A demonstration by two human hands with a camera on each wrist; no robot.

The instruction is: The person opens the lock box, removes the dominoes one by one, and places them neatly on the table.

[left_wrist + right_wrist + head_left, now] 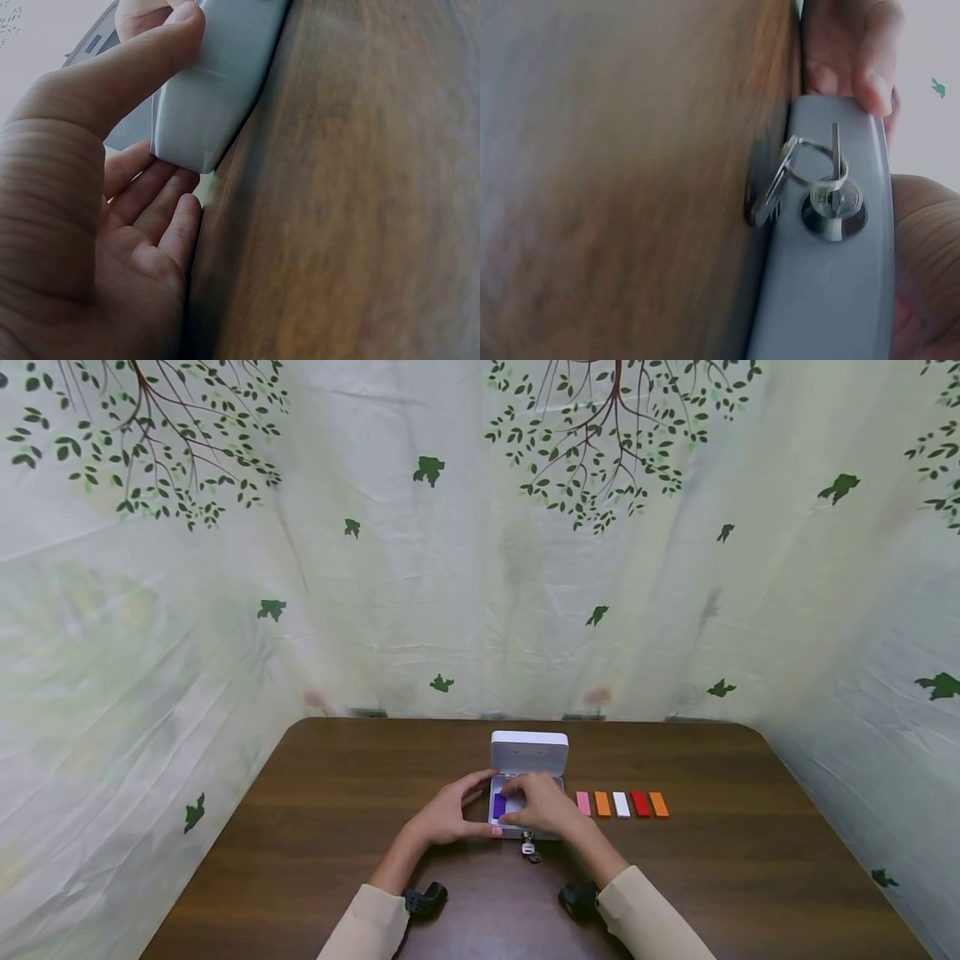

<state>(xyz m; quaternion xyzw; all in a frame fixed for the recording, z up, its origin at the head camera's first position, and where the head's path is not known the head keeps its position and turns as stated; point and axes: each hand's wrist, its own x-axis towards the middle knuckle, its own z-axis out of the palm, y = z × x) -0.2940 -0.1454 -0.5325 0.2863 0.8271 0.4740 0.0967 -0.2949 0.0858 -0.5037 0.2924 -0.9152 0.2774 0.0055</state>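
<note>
A small white box [529,743] with its hinged lid raised stands on the table. My left hand [444,814] holds the box at its left end, the thumb at the front corner and the fingers at the back. In the left wrist view the thumb [161,56] lies along the box's front face. Inside the box is a purple block [499,806]; my right hand [543,806] reaches in and pinches it by its ends between thumb and fingers. A key [835,154] sits in the lock [834,210] on the box's front, a second key [771,196] hanging from its ring.
Right of the box several flat blocks lie in a row: pink [583,804], orange [602,804], white [621,805], red [640,804] and another orange one. The brown wooden table [337,777] ends at a leaf-printed curtain [465,610] behind and at both sides.
</note>
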